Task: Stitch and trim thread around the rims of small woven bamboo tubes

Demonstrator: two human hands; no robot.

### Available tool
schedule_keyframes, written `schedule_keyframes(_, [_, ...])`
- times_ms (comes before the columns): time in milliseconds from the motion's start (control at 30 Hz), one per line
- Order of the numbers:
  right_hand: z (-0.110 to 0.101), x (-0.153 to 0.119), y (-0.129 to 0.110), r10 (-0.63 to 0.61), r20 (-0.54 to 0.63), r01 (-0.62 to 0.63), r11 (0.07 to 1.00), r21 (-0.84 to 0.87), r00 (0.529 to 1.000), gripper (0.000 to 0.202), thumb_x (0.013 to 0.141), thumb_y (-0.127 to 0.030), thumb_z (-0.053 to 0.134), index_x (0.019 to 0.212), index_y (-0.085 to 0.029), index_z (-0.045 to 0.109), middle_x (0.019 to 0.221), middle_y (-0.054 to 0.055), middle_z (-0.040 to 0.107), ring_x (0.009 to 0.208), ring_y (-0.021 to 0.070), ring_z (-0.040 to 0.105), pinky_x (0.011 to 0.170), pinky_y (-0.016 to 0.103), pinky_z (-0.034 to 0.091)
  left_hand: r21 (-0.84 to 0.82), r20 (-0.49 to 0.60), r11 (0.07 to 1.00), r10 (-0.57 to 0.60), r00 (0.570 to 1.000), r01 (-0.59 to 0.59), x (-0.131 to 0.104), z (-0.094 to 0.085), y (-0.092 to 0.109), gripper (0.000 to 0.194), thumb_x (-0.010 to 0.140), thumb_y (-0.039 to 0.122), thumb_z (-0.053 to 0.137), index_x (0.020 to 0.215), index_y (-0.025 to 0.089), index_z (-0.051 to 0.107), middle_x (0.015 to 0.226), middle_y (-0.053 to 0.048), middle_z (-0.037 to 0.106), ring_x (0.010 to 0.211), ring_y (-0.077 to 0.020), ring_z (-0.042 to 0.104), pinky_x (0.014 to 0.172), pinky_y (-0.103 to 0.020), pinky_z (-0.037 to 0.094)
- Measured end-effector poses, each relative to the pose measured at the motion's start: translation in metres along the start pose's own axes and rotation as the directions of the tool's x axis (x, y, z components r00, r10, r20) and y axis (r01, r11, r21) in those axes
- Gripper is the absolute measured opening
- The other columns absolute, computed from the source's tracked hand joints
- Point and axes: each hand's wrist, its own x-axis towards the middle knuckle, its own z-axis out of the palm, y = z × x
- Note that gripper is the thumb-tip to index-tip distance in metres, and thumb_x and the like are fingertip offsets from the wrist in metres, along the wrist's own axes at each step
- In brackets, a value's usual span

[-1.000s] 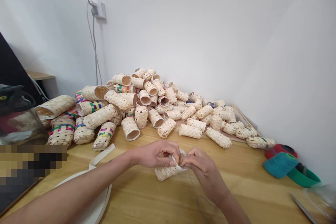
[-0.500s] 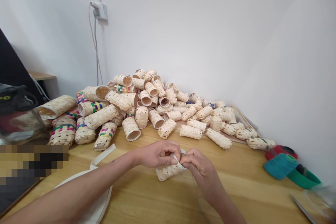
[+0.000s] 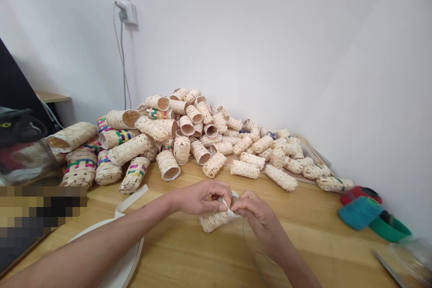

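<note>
A small woven tube (image 3: 215, 221) of pale strips, with a white band round its open end, is held just above the table. My left hand (image 3: 206, 198) grips its rim from above, thumb outside and fingers bent over the edge. At the right side of the same rim, the thumb and fingers of my right hand (image 3: 254, 212) are pinched together on the white band. A thin dark thread (image 3: 245, 237) hangs down by my right hand. Whether a needle is between the fingertips cannot be made out.
Many woven tubes (image 3: 168, 165) are piled against the wall. On the right lie thread spools (image 3: 360, 213), a green ring-shaped holder (image 3: 391, 229), scissors or a similar metal tool (image 3: 388, 268) and a clear container (image 3: 413, 254). A white round item (image 3: 133, 256) lies under my left forearm.
Both hands keep their grip on the tube and have hardly moved. The thread below my right hand shows more clearly. The whole view has shifted slightly.
</note>
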Motion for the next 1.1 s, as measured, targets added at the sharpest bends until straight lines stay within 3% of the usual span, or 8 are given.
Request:
schedule_keyframes(333, [-0.0027, -0.0009, -0.0003, 0.024, 0.059, -0.026, 0.999, 0.023, 0.998, 0.024, 0.095, -0.028, 0.043, 0.087, -0.026, 0.065, 0.075, 0.0, 0.049, 0.073, 0.016, 0.05, 0.067, 0.028, 0.041, 0.022, -0.028, 1.0, 0.011, 1.0, -0.01, 0.0011, 0.0024, 0.0007, 0.018, 0.085, 0.032, 0.056, 0.082, 0.015, 0.061, 0.085, -0.005, 0.059, 0.079, -0.0156, 0.054, 0.069, -0.024, 0.042])
schedule_keyframes(1100, [-0.0084, -0.0006, 0.0001, 0.056, 0.149, -0.066, 0.996, 0.064, 0.987, 0.024, 0.096, -0.029, 0.041, 0.093, -0.026, 0.064, 0.078, 0.0, 0.045, 0.075, 0.0151, 0.047, 0.07, 0.027, 0.037, 0.017, 0.013, 1.0, -0.006, 1.0, 0.006, 0.0014, 0.0007, 0.0052, 0.018, 0.087, 0.032, 0.053, 0.083, 0.016, 0.061, 0.088, -0.006, 0.061, 0.081, -0.0163, 0.054, 0.071, -0.025, 0.042])
